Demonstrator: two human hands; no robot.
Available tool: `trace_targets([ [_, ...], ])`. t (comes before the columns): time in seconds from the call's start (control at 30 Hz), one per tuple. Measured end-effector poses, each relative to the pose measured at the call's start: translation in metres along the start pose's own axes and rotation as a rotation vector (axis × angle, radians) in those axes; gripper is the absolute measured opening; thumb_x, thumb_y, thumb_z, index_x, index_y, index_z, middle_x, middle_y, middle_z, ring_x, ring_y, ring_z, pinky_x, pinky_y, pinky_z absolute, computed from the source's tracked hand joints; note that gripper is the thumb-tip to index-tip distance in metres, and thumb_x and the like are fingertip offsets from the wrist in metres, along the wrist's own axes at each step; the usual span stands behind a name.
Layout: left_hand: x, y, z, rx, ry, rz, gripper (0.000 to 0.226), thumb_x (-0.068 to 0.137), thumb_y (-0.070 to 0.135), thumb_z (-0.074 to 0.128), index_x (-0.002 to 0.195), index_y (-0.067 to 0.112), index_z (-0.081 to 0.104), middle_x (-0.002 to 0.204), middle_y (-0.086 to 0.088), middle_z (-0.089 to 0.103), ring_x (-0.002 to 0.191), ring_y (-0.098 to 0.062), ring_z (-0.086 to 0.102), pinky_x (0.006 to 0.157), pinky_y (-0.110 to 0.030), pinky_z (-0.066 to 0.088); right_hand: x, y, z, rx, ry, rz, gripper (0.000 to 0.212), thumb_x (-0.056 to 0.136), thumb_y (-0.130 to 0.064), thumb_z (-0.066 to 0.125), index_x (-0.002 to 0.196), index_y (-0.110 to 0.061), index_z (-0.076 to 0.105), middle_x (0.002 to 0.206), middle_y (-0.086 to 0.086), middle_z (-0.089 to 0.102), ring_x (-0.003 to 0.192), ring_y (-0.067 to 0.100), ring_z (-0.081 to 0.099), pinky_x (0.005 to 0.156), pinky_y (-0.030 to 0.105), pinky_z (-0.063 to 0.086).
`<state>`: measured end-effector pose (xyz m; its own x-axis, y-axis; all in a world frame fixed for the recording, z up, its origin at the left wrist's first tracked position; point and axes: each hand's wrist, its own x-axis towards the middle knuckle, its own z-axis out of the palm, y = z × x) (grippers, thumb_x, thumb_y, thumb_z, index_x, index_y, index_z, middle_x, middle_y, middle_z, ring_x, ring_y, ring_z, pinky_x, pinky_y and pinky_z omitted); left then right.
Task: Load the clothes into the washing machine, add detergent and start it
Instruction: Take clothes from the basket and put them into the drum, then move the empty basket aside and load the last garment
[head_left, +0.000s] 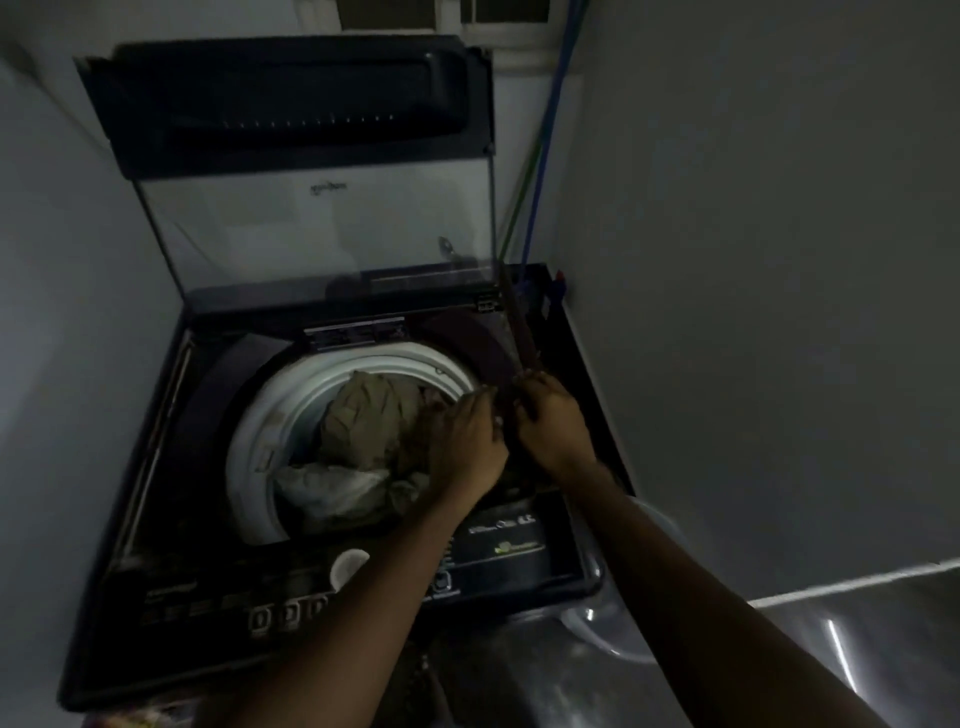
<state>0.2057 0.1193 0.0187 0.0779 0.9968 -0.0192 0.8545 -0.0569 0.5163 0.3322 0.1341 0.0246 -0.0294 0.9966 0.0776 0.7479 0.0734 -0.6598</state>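
The lid (311, 223) stands open behind the drum (244, 441). In the drum, from its left side to its middle, lie the clothes (363, 431), an olive heap over a pale piece. They look soft, light and limp, best gathered by the bunched middle rather than a loose edge. At the drum's right rim the left hand (467, 441) curls its fingers onto a dark cloth (516, 332). Just right of it the right hand (550, 426) is clamped on the same cloth, which runs as a narrow strip past the drum's back right. It is too dim to tell what garment this is. Long and floppy, it probably wants feeding in hand over hand so nothing trails outside the drum.
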Motion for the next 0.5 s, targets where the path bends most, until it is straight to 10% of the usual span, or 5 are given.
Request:
trace_targets([
  [0.5,-0.135,0.151,0.154,-0.078,-0.019,0.095,0.047,0.096,0.019,0.052,0.143,0.018,0.045,0.147,0.001,0.048,0.141,-0.016,0.037,0.115,-0.033,0.031,-0.167,0.188,-0.094,-0.024,-0.043,0.065,0.036,0.093,-0.012,0.048,0.128,-0.012,0.057,0.128,0.008,0.06,0.114,0.023,0.058,0.09,0.023,0.044],
])
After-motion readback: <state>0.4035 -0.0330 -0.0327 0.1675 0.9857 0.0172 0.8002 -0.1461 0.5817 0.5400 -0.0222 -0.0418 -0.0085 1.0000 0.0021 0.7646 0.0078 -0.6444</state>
